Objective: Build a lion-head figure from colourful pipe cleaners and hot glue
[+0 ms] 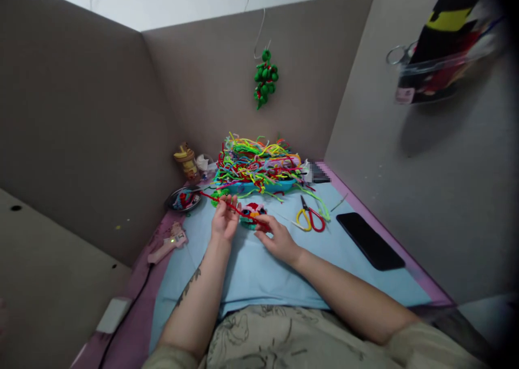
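A twisted red pipe cleaner [237,210] stretches between my two hands over the blue cloth. My left hand [226,219], palm turned up, has its curled fingers on the pipe cleaner, whose far end runs off to the upper left. My right hand [278,238] pinches the other end between thumb and fingers. Just behind the hands lies a small fuzzy figure [252,209] in red, pink, orange and teal, partly covered by my right fingers. A green fuzzy piece [219,196] sits behind my left hand.
A blue basket [259,186] heaped with colourful pipe cleaners stands at the back. Scissors [310,217] and a black phone [368,241] lie right. On the left are a dark bowl [184,199], a pink glue gun [168,246] and its cord. Grey panels [259,114] enclose the table.
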`<state>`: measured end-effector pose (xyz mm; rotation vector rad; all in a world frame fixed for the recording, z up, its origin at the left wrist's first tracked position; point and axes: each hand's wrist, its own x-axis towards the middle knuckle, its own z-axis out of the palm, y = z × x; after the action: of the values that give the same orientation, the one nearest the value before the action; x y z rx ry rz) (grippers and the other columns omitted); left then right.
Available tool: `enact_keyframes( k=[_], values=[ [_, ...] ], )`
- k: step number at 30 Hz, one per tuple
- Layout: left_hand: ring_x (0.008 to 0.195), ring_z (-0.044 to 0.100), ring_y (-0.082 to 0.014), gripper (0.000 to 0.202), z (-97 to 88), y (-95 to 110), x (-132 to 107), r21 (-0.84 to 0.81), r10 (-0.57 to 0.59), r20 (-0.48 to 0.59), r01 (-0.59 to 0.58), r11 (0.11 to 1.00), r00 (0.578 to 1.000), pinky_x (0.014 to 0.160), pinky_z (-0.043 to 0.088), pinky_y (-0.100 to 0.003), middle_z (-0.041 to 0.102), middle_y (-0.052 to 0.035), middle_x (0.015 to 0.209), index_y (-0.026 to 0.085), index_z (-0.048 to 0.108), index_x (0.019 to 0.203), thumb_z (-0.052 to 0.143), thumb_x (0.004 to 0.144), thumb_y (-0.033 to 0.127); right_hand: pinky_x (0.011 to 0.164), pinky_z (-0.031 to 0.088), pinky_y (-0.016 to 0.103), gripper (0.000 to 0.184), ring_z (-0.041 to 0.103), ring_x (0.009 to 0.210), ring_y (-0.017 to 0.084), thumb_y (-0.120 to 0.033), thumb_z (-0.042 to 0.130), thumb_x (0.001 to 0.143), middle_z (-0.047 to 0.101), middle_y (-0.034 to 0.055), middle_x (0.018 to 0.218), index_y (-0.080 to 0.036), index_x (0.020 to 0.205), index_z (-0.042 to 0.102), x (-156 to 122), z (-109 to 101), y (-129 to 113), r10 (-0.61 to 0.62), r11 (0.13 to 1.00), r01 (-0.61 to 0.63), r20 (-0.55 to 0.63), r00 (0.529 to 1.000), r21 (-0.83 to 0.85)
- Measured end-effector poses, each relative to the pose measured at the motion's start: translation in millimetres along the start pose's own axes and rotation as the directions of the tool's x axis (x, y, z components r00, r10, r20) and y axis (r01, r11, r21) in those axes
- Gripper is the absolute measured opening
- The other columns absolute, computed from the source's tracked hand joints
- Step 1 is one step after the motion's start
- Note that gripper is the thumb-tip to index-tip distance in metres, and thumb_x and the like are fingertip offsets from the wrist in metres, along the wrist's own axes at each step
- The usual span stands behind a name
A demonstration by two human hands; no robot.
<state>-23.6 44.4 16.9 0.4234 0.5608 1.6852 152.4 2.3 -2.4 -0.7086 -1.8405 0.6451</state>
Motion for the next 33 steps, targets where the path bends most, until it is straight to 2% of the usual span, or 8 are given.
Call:
enact_keyframes(
  k=[6,9,14,19,22,26,29,33],
  values=[
    [0.098,0.061,-0.0128,0.017,-12.4,6,1,0.159,0.023,-0.005,-0.022,0.987,1.000,0.087,0.047,-0.030,0.067,0.0014,0.101,0.028,0.063,0.098,0.049,0.088,0.029,0.075,0.050,0.031,0.018,0.062,0.082,0.018,-0.025,0.049,0.085,0.066,0.0050,0.090,-0.022,0.098,0.062,3,-1,6,0.063,0.995,-0.073,-0.147,0.987,-0.061],
    [0.096,0.062,-0.0142,0.022,-6.5,-1,-10,0.244,-0.070,0.081,0.049,0.969,0.994,0.084,0.048,-0.028,0.064,-0.0015,0.112,0.026,0.061,0.106,0.053,0.085,0.027,0.076,0.050,0.031,0.018,0.062,0.080,0.017,-0.026,0.049,0.085,0.067,0.0045,0.089,-0.022,0.094,0.064,7,0,9,0.108,0.992,-0.118,-0.171,0.979,-0.052],
    [0.102,0.060,-0.0203,0.036,5.8,-18,-30,0.361,-0.267,0.214,0.178,0.916,0.940,0.085,0.048,-0.032,0.060,-0.0094,0.119,0.019,0.056,0.115,0.058,0.082,0.033,0.075,0.050,0.030,0.019,0.063,0.078,0.017,-0.027,0.048,0.084,0.068,0.0041,0.087,-0.021,0.092,0.064,12,2,10,0.152,0.986,-0.163,-0.221,0.963,-0.034],
    [0.110,0.056,-0.0226,0.041,8.6,-19,-34,0.322,-0.290,0.303,0.188,0.928,0.908,0.090,0.045,-0.035,0.058,-0.0090,0.121,0.022,0.056,0.115,0.060,0.079,0.042,0.072,0.050,0.029,0.019,0.062,0.079,0.017,-0.029,0.049,0.085,0.067,0.0049,0.089,-0.019,0.093,0.063,16,-3,15,0.181,0.980,-0.197,-0.381,0.907,-0.005],
    [0.102,0.059,-0.0191,0.039,6.4,-20,-32,0.340,-0.233,0.260,0.137,0.930,0.937,0.087,0.045,-0.032,0.061,-0.0079,0.116,0.021,0.057,0.113,0.065,0.077,0.033,0.072,0.050,0.029,0.018,0.062,0.078,0.017,-0.027,0.050,0.084,0.067,0.0049,0.089,-0.020,0.092,0.064,14,-3,14,0.139,0.986,-0.162,-0.332,0.933,-0.044],
    [0.074,0.062,-0.0117,0.025,0.5,-22,-26,0.353,-0.146,0.120,0.095,0.931,0.982,0.074,0.048,-0.025,0.067,-0.0034,0.084,0.016,0.063,0.093,0.069,0.072,0.027,0.074,0.050,0.031,0.017,0.063,0.080,0.018,-0.024,0.052,0.083,0.068,0.0044,0.089,-0.022,0.093,0.065,11,3,12,0.066,0.993,-0.084,-0.188,0.980,-0.087],
    [0.066,0.060,-0.0086,0.020,-2.1,-20,-23,0.337,-0.120,0.080,0.087,0.937,0.990,0.071,0.048,-0.023,0.063,0.0016,0.070,0.016,0.061,0.081,0.072,0.068,0.027,0.069,0.051,0.029,0.020,0.063,0.079,0.017,-0.024,0.053,0.081,0.068,0.0050,0.091,-0.020,0.098,0.063,10,6,13,0.146,0.989,-0.147,-0.168,0.975,0.007],
    [0.064,0.058,-0.0073,0.021,-1.7,-17,-22,0.336,-0.112,0.089,0.076,0.939,0.990,0.071,0.048,-0.021,0.062,0.0026,0.069,0.016,0.061,0.080,0.073,0.067,0.027,0.067,0.052,0.028,0.019,0.064,0.077,0.017,-0.029,0.056,0.079,0.068,0.0051,0.087,-0.019,0.093,0.062,14,5,17,0.302,0.941,-0.272,-0.142,0.943,0.200]
  ],
)
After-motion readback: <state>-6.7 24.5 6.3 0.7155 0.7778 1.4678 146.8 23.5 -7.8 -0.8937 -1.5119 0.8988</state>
